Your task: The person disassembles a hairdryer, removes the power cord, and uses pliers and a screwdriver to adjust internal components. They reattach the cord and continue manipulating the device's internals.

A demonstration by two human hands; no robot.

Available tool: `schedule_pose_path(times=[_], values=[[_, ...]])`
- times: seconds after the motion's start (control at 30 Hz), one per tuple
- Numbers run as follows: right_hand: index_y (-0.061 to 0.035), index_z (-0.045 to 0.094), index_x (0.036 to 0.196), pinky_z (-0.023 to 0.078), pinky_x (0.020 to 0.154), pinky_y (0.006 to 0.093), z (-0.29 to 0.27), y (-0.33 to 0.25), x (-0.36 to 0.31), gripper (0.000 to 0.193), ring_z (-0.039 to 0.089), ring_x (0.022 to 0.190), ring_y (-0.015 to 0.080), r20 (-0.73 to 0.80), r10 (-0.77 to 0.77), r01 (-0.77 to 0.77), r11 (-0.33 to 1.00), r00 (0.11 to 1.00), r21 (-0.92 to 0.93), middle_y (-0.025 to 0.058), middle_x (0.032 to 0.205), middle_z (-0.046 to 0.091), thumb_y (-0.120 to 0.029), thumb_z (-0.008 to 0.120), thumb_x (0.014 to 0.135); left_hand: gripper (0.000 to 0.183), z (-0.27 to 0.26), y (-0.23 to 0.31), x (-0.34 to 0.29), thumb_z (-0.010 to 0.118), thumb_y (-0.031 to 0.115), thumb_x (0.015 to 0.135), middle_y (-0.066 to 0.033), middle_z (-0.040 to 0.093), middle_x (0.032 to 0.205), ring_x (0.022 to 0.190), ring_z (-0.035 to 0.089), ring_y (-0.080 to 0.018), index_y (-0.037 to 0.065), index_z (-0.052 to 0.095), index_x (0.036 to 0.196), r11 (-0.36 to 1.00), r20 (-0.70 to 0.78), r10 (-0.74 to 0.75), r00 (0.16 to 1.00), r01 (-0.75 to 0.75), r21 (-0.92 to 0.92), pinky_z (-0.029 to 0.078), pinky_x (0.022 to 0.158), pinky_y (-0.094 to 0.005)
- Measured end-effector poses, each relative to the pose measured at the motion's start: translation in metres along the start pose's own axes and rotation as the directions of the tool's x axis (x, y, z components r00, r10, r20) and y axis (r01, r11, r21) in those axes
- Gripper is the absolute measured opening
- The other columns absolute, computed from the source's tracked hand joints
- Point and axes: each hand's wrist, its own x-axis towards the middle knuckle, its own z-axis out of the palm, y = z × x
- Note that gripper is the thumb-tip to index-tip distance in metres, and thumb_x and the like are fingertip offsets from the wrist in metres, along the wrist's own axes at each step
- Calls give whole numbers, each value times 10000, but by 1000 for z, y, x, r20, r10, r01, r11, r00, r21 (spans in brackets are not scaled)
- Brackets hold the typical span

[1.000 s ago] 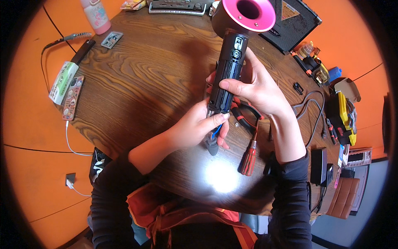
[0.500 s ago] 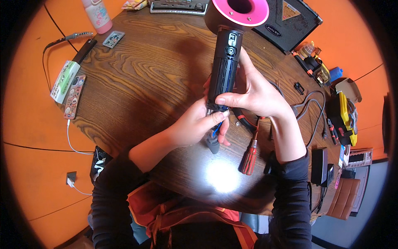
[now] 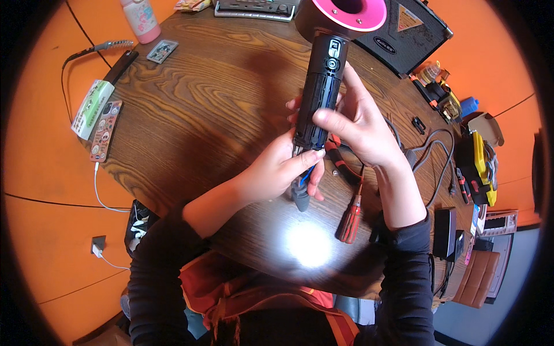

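A hair dryer [image 3: 319, 95] with a pink ring head and a bare black handle is held up over the table, its head pointing away from me. My left hand [image 3: 283, 164] grips the handle's lower end, where blue wire and a grey cord sleeve [image 3: 300, 198] come out. Around the right side of the handle wraps my right hand [image 3: 363, 127], its thumb on the handle front and its other fingers partly hidden behind. A screwdriver with a red handle [image 3: 348, 222] lies below my right wrist, and red-and-black pliers [image 3: 341, 164] are partly covered by that hand.
The wooden table [image 3: 219, 75] carries a black speaker [image 3: 404, 40] at the back right. A power cord [image 3: 444, 138], a yellow-and-black tool case [image 3: 482, 167] and small tools lie to the right. At left are a phone [image 3: 105, 132], a soldering iron [image 3: 109, 46] and a pink bottle [image 3: 140, 20].
The hair dryer has tilted slightly to the right at its head. My right thumb has slid up the handle from its lower end, while my left hand keeps its hold.
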Motion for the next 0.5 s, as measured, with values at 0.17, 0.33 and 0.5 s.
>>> schedule_pose_path(times=[0.17, 0.33, 0.5], values=[[-70, 185, 1307, 496, 753, 392, 3, 0, 0, 537, 589, 861, 318, -68, 35, -24, 987, 997, 158, 250, 972, 550, -202, 469, 871, 168, 2, 1, -2, 393, 106, 893, -71, 493, 674, 567, 539, -146, 35, 314, 1022, 1000, 18, 17, 1000, -17, 0, 542, 608, -378], [-69, 179, 1312, 499, 746, 383, 7, 3, -1, 558, 596, 833, 300, -123, 40, -11, 974, 992, 225, 235, 950, 559, -203, 479, 862, 169, 3, 1, -2, 397, 120, 896, -70, 493, 671, 571, 538, -144, 33, 323, 1020, 1000, 53, 16, 998, -15, -27, 540, 617, -381], [-72, 162, 1325, 495, 754, 373, 6, 6, 0, 661, 595, 832, 271, -61, 18, -12, 996, 998, 92, 202, 949, 564, -128, 567, 805, 185, 3, 0, -2, 396, 120, 894, -73, 492, 667, 572, 538, -145, 23, 333, 1039, 999, 19, 4, 1000, -3, -39, 540, 625, -384]])
